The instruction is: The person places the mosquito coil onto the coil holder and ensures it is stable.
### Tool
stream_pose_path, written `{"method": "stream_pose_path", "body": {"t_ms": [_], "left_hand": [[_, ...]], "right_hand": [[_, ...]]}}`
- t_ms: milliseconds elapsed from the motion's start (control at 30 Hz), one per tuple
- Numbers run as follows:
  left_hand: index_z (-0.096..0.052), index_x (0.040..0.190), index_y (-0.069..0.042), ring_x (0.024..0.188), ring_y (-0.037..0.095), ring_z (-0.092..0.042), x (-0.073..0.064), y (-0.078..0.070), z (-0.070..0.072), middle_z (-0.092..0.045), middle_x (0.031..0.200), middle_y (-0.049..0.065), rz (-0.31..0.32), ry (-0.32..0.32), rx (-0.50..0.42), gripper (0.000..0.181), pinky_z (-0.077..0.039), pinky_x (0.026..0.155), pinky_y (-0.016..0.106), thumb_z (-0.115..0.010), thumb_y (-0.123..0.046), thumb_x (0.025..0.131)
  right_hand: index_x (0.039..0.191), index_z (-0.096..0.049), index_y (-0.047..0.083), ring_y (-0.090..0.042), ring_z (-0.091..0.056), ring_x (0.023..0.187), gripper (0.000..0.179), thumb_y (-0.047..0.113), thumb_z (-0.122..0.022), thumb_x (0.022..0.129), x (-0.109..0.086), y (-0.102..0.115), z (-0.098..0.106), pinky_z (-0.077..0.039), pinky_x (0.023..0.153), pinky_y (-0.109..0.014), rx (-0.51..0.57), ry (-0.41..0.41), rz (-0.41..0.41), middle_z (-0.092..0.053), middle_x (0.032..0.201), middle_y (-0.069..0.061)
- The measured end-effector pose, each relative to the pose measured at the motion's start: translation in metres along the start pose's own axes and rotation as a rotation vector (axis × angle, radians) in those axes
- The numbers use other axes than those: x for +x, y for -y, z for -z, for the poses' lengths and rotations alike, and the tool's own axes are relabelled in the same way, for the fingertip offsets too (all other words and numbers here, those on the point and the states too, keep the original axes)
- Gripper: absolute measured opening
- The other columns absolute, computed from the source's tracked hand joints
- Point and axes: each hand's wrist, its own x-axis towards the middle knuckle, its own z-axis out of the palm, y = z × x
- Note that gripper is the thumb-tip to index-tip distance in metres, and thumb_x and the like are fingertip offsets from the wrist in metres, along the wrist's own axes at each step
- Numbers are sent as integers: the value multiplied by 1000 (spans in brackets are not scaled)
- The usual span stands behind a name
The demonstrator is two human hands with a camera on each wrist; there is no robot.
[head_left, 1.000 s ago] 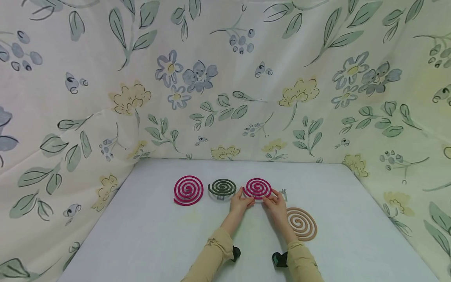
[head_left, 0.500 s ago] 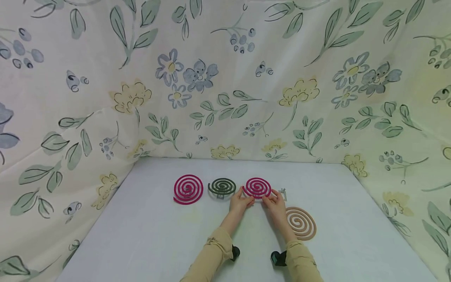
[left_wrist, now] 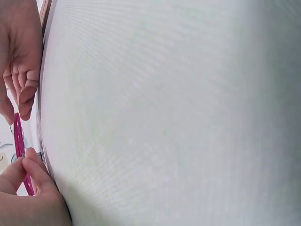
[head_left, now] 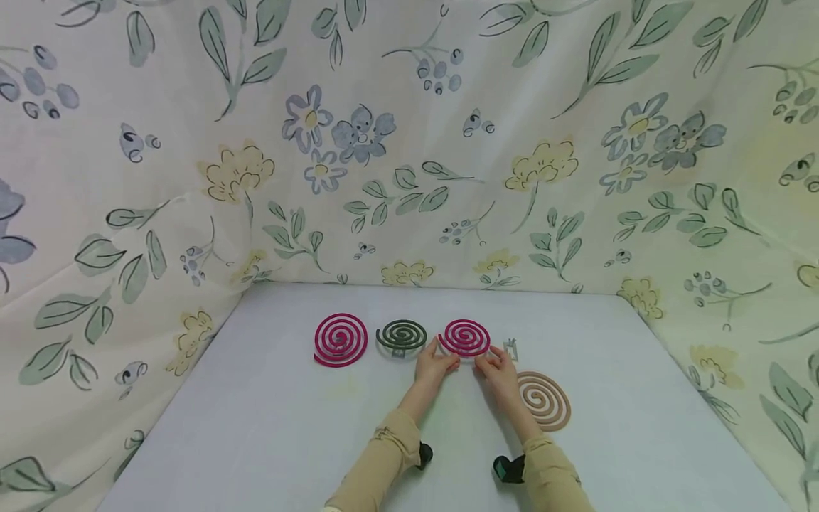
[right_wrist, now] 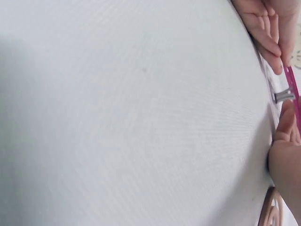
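Observation:
Both hands hold a magenta mosquito coil [head_left: 466,336] low over the white table, one at each side of it. My left hand [head_left: 435,371] pinches its near left edge between thumb and fingers. At the near right edge, my right hand [head_left: 502,375] does the same with its fingertips. A small grey metal stand [right_wrist: 283,96] shows beneath the coil in the right wrist view, close to the right fingertips. Just left of the left hand, a dark green coil [head_left: 402,335] sits raised on a metal stand [head_left: 399,353].
Another magenta coil [head_left: 340,340] is at the left end of the row. A bare metal stand [head_left: 510,349] lies right of the hands. Beside the right forearm, a tan coil [head_left: 544,402] lies flat on the table [head_left: 256,427]. Floral cloth [head_left: 409,142] hangs behind.
The head view has shifted very slightly. Both hands keep their places at the magenta coil, and the other coils lie as before.

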Motion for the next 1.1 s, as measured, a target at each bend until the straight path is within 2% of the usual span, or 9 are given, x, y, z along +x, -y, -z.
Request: {"method": "stream_pose_path", "body": {"t_ms": [67, 233, 300, 367, 500, 600, 733, 867, 1100], "left_hand": [[-25, 144, 10, 58, 13, -66, 14, 17, 3, -65, 66, 13, -45, 9, 18, 75, -57, 65, 31, -63, 15, 79], [-30, 146, 0, 55, 14, -67, 85, 105, 18, -67, 62, 5, -192, 52, 85, 87, -55, 57, 27, -76, 0, 73], [-31, 145, 1, 53, 12, -66, 91, 114, 19, -66, 60, 1, -200, 52, 143, 88, -54, 54, 25, -78, -4, 71], [-33, 145, 1, 54, 11, -66, 69, 91, 15, -67, 62, 4, -186, 27, 267, 85, -53, 56, 25, -77, -7, 73], [-37, 140, 8, 60, 13, -64, 2, 24, 3, -69, 72, 12, -160, -38, 506, 72, -50, 63, 23, -70, -4, 77], [-37, 136, 11, 63, 12, -63, -24, 3, -3, -69, 77, 13, -148, -86, 548, 66, -48, 67, 23, -68, -5, 80], [-37, 134, 10, 66, 14, -63, -32, -3, -7, -69, 80, 12, -79, -136, 556, 66, -48, 71, 25, -71, -8, 80], [-36, 131, 10, 67, 14, -62, -39, -6, -9, -67, 80, 10, -24, -143, 499, 68, -48, 71, 27, -73, -7, 77], [-38, 129, 7, 72, 14, -60, -53, -6, -13, -63, 85, 11, 53, -19, 459, 62, -48, 68, 26, -72, -7, 79]], "right_hand": [[133, -30, -16, 4, -58, 64, 54, 2, -57, 90, -1, 0, 1, -45, 67, -11, -2, 14, -5, -61, 75, 12], [133, -31, -18, 6, -58, 67, 54, 3, -57, 90, -4, 2, 5, -44, 69, -10, -69, 50, -9, -68, 85, -1], [133, -31, -18, 7, -58, 67, 54, 4, -57, 91, -6, 4, 7, -43, 69, -10, -100, 65, -17, -68, 85, -1], [134, -29, -20, 7, -57, 67, 56, 5, -56, 91, -9, 7, 7, -43, 69, -11, -109, 87, -29, -67, 84, 1], [134, -28, -21, 4, -58, 70, 60, 6, -58, 90, -11, 11, 7, -44, 72, -16, -162, 110, -63, -68, 85, -4], [133, -31, -19, -2, -61, 74, 64, 12, -63, 87, -6, 2, 10, -47, 75, -22, -193, 129, -44, -68, 89, -11], [129, -37, -17, -8, -64, 76, 70, 22, -71, 82, 6, -20, 18, -48, 73, -24, -144, 188, 25, -68, 86, -10], [129, -35, -19, -6, -62, 75, 67, 18, -66, 84, -1, -10, 18, -48, 70, -23, -178, 214, -16, -68, 84, -8], [130, -35, -19, -5, -61, 76, 53, 8, -58, 90, -32, 23, 20, -48, 72, -23, -287, 228, -96, -67, 91, -15]]}}
